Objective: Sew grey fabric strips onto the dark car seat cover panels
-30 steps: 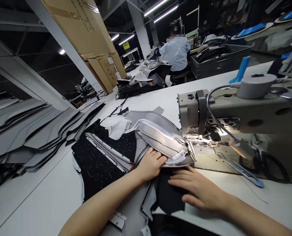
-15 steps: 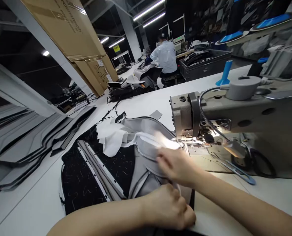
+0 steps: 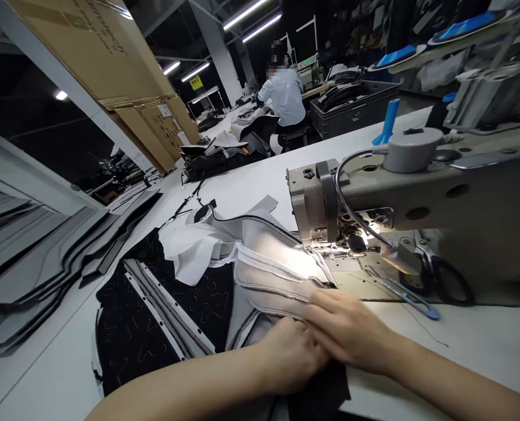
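At the far left, layered grey panels (image 3: 67, 251) lie along the counter (image 3: 36, 368), a band of white surface separating their right edge from the work. Next comes the sewn piece (image 3: 218, 295), black on its left, with punched white strips (image 3: 155, 310) slanting across it; a crumpled white cloth (image 3: 194, 254) lies over its far side. Its grey part (image 3: 273, 283) reaches right to the needle end of the sewing machine (image 3: 404, 196). At that part's near edge the left hand (image 3: 293, 356) is curled, and the right hand (image 3: 343, 327) overlaps its fingers: the two are together, though I cannot tell whether they pinch the fabric. Farther right, a blue-handled tool (image 3: 406, 295) pokes over the machine bed's near edge, beside black-handled scissors (image 3: 450, 283), with white counter in front.
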